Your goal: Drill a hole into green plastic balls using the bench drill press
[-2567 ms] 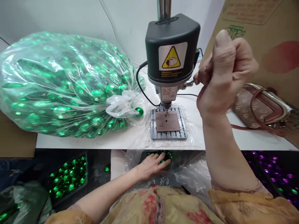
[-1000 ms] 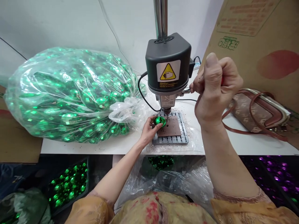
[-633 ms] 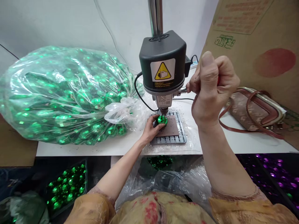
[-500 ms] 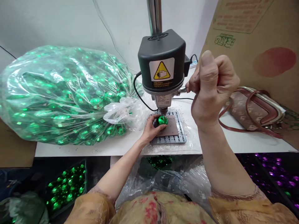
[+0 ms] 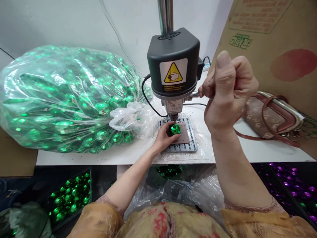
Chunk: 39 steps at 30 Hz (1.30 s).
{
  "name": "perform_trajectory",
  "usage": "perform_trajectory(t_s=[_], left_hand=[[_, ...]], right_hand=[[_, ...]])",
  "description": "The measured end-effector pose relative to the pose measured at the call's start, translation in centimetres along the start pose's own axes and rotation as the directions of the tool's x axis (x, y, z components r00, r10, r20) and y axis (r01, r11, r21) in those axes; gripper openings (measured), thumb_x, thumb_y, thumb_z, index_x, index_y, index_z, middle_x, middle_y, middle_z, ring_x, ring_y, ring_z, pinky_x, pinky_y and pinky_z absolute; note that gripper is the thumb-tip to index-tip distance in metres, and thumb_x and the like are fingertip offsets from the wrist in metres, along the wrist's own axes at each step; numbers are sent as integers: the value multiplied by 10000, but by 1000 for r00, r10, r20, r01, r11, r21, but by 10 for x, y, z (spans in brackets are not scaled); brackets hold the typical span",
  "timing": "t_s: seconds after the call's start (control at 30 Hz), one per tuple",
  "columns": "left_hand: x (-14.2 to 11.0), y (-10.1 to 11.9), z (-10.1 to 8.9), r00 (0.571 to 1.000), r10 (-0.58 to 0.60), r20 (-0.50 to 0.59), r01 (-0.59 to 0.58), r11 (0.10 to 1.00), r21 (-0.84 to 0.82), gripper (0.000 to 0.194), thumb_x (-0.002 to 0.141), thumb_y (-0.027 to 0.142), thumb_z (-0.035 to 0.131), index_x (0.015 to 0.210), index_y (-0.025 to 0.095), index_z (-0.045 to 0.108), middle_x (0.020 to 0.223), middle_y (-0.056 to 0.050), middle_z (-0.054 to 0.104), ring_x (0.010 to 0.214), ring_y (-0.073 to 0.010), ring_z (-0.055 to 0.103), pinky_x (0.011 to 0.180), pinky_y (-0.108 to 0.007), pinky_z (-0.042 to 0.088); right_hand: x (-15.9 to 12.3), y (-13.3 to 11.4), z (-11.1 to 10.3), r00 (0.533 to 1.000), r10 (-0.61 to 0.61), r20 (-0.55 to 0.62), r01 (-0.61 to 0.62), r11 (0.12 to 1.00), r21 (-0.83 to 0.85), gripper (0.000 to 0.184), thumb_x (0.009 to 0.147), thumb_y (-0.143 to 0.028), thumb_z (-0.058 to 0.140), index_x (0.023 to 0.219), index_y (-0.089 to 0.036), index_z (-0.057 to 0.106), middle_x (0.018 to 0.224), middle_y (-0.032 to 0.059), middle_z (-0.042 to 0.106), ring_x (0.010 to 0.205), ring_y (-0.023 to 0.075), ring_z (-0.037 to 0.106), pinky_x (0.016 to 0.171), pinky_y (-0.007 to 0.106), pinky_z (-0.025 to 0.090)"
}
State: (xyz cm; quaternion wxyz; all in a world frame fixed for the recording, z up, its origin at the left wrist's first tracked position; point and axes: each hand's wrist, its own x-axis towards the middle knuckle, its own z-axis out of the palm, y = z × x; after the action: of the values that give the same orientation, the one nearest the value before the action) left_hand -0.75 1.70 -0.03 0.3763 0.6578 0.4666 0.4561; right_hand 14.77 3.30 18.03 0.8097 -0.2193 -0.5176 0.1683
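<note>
The faceted green ball [image 5: 176, 129] is gripped between the thumb and fingers of the left hand [image 5: 164, 137], over the brown board [image 5: 184, 136] and just below the drill chuck [image 5: 174, 116]; whether it is touched by the bit cannot be told. The side lever [image 5: 195, 94] of the drill press [image 5: 173, 66] is grasped in the closed right hand [image 5: 224, 92]. Because the ball is round and slick and is steadied by fingers alone, it could be spun or kicked sideways if it were met off-centre by the bit. The fingertips, set so near the chuck, could then be nicked. If the lever were pressed too hard, the shell might be cracked or dented.
</note>
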Motion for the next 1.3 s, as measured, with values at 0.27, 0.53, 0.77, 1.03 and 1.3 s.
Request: perform_trajectory(t_s=[0.27, 0.53, 0.77, 1.03, 1.3], left_hand=[[-7, -8, 4, 999, 7, -37, -8, 999, -36, 557, 763, 357, 819, 1225, 201, 551, 1153, -84, 662, 1084, -255, 647, 975, -426, 532], [-8, -9, 4, 1000, -1, -25, -1, 999, -49, 562, 766, 390, 823, 1220, 206, 546, 1148, -82, 656, 1087, -251, 639, 979, -418, 523], [-8, -7, 4, 1000, 8, -28, -9, 1000, -30, 570, 768, 414, 821, 1224, 207, 549, 1154, -83, 655, 1090, -249, 637, 970, -403, 513], [-8, -4, 3, 1000, -13, -26, 13, 1000, -11, 581, 760, 398, 825, 1230, 197, 549, 1163, -89, 652, 1096, -255, 631, 974, -411, 509], [-9, -8, 3, 999, -26, -25, 26, 1000, -15, 586, 764, 362, 831, 1255, 201, 553, 1199, -100, 647, 1132, -270, 628, 1008, -438, 512]], right_hand=[[-7, -1, 0, 996, 1, -86, 2, 999, 36, 454, 843, -475, 626, 589, -202, 366, 460, -84, 333, 411, 24, 338, 438, 244, 299], [-28, 4, -4, 991, -87, -104, 95, 992, 79, 469, 897, -345, 589, 592, -187, 269, 483, -75, 255, 414, 7, 282, 439, 219, 281], [-33, 8, -8, 986, -154, -64, 158, 985, 68, 474, 895, -278, 567, 580, -169, 229, 488, -62, 226, 428, 14, 289, 453, 225, 325], [-39, 16, -9, 968, -219, -125, 233, 966, 115, 466, 869, -197, 552, 567, -154, 200, 473, -69, 232, 402, 2, 269, 428, 215, 294], [-44, 23, -14, 955, -283, -85, 293, 945, 145, 454, 858, -174, 528, 562, -151, 185, 449, -69, 207, 385, 9, 238, 433, 219, 318]])
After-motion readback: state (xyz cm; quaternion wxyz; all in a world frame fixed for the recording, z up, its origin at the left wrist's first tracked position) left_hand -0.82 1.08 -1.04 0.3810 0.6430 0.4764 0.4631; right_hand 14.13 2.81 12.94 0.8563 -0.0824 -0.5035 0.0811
